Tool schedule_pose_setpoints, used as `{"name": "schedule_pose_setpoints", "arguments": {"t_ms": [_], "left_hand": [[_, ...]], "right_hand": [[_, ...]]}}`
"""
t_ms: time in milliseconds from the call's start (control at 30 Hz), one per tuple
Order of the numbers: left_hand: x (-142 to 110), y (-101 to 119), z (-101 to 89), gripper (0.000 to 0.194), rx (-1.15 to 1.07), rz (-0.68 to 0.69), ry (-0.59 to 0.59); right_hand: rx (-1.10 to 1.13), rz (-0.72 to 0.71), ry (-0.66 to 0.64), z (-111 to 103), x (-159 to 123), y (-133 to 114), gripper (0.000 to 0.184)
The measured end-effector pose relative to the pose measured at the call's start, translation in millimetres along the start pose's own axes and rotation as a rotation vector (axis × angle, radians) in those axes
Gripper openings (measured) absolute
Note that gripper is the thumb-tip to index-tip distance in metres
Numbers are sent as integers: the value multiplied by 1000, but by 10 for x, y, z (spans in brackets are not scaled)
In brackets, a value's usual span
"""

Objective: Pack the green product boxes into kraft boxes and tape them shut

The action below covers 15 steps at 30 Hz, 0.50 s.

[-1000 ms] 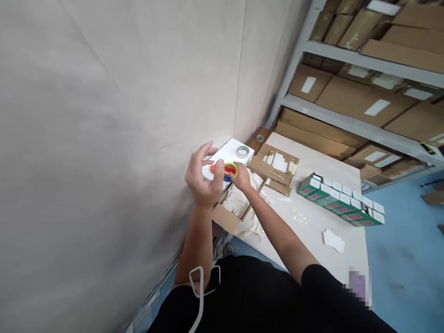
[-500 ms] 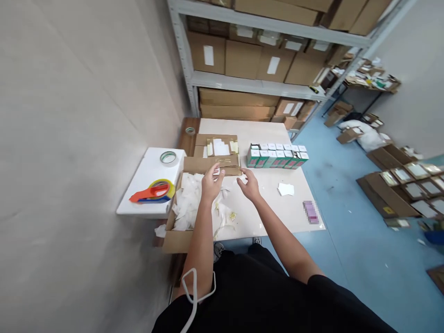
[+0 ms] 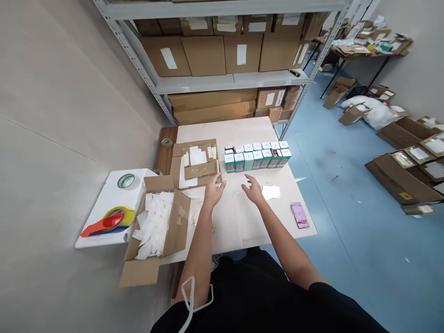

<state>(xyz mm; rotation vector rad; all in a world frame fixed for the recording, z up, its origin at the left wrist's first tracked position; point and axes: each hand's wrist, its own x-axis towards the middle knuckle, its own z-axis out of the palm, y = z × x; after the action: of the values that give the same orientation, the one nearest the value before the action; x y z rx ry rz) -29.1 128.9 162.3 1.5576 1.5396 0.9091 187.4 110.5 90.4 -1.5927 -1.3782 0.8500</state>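
Observation:
Over the white table (image 3: 227,222), my left hand (image 3: 214,190) hangs with fingers apart and nothing in it. It is nearest the right edge of the flattened cardboard (image 3: 199,172). My right hand (image 3: 253,188) is also bare, thumb and fingers spread, just left of some small white cards (image 3: 271,192). Beyond both hands stand two rows of small green and white boxes (image 3: 257,160). An open carton (image 3: 178,226) filled with white paper scraps (image 3: 156,222) sits left of my left forearm. A pink-purple stack (image 3: 299,215), blurred out, lies at the table's right side.
On a white block (image 3: 104,199) at left lie a tape roll (image 3: 126,181) and an orange tape dispenser (image 3: 111,221) with yellow tape. A metal shelf (image 3: 222,82) with cartons rises behind the table. More cartons (image 3: 405,180) stand on the blue floor at right.
The view has turned right, so table items appear further left. The open carton's right flap now stands up, and the carton shows more fully. Both hands stay empty, slightly further apart.

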Motion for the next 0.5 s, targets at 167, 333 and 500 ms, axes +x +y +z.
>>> {"name": "schedule_pose_setpoints", "arguments": {"t_ms": [167,333,500], "left_hand": [[315,-44,291,53,80,-86,-23],[757,-227,387,55,232,-128,-150],[1363,-464,589,69,399,-112,-246]], "right_hand": [[43,54,-82,-29,364,210,60],[62,46,-94,24,604,262,59],[33,90,-90,66,586,301,60]]}}
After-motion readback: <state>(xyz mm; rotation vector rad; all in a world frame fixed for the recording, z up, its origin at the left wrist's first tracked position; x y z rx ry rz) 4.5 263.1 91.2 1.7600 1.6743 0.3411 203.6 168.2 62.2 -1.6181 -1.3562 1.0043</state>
